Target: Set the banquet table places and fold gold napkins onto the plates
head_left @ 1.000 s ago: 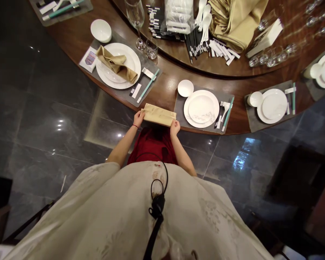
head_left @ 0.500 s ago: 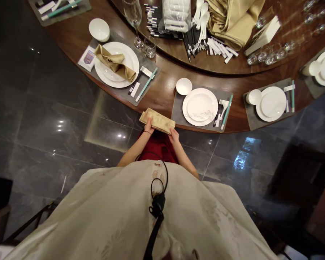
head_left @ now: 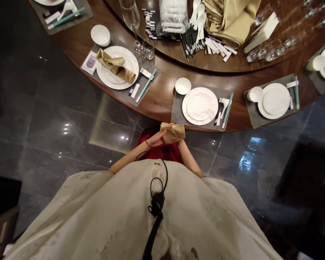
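While the hands (head_left: 155,139) squeeze a gold napkin (head_left: 173,132), dark marble floor (head_left: 62,144) gleams beside the wooden table (head_left: 162,104).

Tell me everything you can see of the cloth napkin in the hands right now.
The napkin is a gold-toned cloth with a soft, satin-like sheen. It is gathered into a compact, creased bunch, with folds crowding toward one end, and no flat stretch shows. It is held up just off the edge of the wooden table, not resting on it, between the left hand and the right hand, which partly hide it.
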Available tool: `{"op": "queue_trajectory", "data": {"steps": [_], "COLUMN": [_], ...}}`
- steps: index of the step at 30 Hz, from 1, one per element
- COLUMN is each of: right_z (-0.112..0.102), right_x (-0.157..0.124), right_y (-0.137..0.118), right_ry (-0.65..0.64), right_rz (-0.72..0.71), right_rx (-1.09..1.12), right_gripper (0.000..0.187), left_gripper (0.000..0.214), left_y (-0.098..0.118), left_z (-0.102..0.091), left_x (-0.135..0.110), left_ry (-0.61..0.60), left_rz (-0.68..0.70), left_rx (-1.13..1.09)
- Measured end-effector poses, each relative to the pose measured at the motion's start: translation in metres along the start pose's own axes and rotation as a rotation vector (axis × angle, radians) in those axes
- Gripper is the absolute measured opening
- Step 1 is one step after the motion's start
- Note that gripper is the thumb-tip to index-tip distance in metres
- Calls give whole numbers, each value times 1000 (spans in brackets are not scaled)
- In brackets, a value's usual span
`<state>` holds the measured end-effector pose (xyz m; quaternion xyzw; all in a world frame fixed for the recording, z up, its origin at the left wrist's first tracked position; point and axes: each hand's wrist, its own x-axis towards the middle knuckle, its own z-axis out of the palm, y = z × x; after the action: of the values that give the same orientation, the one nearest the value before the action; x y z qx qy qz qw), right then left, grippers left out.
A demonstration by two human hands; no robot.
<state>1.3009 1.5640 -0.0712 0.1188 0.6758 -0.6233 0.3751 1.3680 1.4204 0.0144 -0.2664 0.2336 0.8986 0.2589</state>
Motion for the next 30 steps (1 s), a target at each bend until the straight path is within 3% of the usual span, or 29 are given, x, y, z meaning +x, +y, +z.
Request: {"op": "queue_trajectory", "data": {"steps": [3, 6, 9, 11, 15, 18, 25, 30], "right_z": [-3, -12, -18, -19, -13, -9, -6, 3], "right_x": [-2, -10, -15, -12, 11, 39, 90, 106], "right_y": [-23, -42, -55, -62, -69, -71, -59, -36], "right_ry": [-78, -209, -289, -269, -213, -217, -44, -6], "right_rz": [-25, -83, -51, -14, 9, -11, 14, 39], "right_rx": [114, 173, 131, 126, 195, 238, 246, -77], "right_gripper": [16, 20, 17, 12, 9, 8, 32, 25], "left_gripper": [52, 63, 78, 81, 53, 26, 22, 19], "left_y": [1, 12, 19, 19, 15, 17, 63, 97], "left_z": [0, -4, -7, -10, -17, -22, -47, -79], "left_x": [7, 13, 21, 29, 49, 66, 112, 125], "left_ry": [-81, -99, 4, 126, 403, 490, 656, 812], "left_rz": [-53, 18, 123, 205, 365, 395, 539, 407], "left_rx": [76, 187, 236, 225, 235, 238, 307, 600]}}
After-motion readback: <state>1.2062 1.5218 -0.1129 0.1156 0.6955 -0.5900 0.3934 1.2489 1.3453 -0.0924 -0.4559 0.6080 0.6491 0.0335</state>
